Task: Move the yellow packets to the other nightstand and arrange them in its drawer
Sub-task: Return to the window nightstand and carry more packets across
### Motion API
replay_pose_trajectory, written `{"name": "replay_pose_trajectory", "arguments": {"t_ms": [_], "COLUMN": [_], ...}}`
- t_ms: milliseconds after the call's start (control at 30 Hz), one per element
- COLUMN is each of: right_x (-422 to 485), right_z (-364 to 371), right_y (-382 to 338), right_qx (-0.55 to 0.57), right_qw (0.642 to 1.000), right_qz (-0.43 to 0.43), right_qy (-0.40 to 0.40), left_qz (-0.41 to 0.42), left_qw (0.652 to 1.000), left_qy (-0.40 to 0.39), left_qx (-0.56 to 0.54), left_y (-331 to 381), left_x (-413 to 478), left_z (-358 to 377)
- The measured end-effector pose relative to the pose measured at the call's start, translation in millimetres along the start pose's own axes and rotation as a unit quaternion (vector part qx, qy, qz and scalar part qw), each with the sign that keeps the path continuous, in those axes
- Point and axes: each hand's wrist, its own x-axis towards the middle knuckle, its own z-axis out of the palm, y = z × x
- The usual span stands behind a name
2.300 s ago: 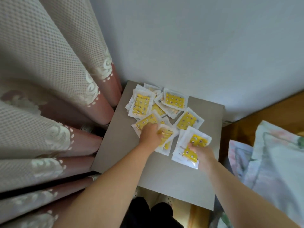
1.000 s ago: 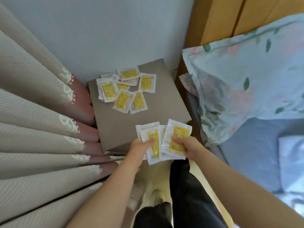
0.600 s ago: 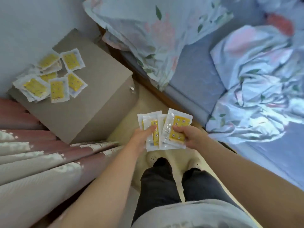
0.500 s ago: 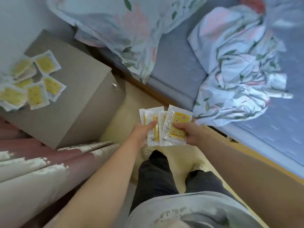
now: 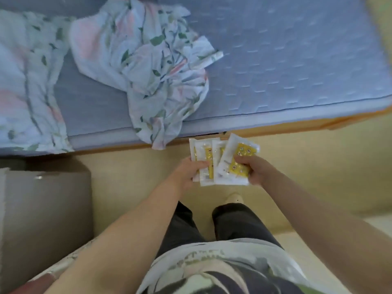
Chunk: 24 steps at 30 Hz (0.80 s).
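Observation:
I hold a fanned bunch of yellow packets in clear-white wrappers in front of my body, above the floor. My left hand (image 5: 192, 172) grips the left packets (image 5: 204, 161) with the thumb across them. My right hand (image 5: 253, 169) grips the right packets (image 5: 238, 158), which overlap the left ones. The grey nightstand (image 5: 44, 211) stands at the left edge; its top and the packets left on it are out of view. The other nightstand and its drawer are not visible.
A bed with a blue quilted mattress (image 5: 286, 66) and wooden frame runs across the top. A crumpled floral sheet (image 5: 152, 66) hangs over its edge, with a floral pillow (image 5: 23, 85) at left. My legs and a slipper (image 5: 233, 198) stand on the beige floor.
I picked packets off the nightstand with both hands, then turned right away from it. The nightstand slid to the left edge and the bed now fills the top. Both grips are unchanged.

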Motion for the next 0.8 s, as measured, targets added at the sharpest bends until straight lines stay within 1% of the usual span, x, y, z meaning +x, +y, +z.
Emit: {"name": "replay_pose_trajectory", "arguments": {"t_ms": [167, 233, 300, 400, 567, 633, 733, 800], "right_x": [-12, -18, -23, -30, -37, -38, -39, -40], "right_z": [-149, -201, -247, -306, -394, -434, -502, -548], "right_y": [-38, -44, -51, -62, -92, -114, -154, -185], "right_qx": [0.117, 0.168, 0.209, 0.28, 0.375, 0.405, 0.441, 0.462], "right_qw": [0.991, 0.984, 0.975, 0.955, 0.918, 0.902, 0.879, 0.861], "right_qz": [-0.027, -0.034, -0.05, -0.066, -0.066, -0.08, -0.1, -0.105], "right_qy": [0.051, 0.057, 0.053, 0.074, 0.109, 0.123, 0.154, 0.183], "left_qz": [-0.03, -0.043, -0.036, -0.022, -0.019, -0.011, -0.006, 0.004], "left_qw": [0.988, 0.977, 0.97, 0.959, 0.935, 0.923, 0.902, 0.889], "left_qy": [-0.041, -0.054, -0.069, -0.079, -0.116, -0.13, -0.172, -0.175], "left_qx": [0.149, 0.2, 0.23, 0.272, 0.335, 0.363, 0.397, 0.422], "left_y": [5, 7, 9, 11, 17, 25, 38, 43], "left_x": [46, 63, 79, 95, 131, 153, 190, 218], "left_z": [153, 210, 265, 344, 465, 517, 606, 664]}}
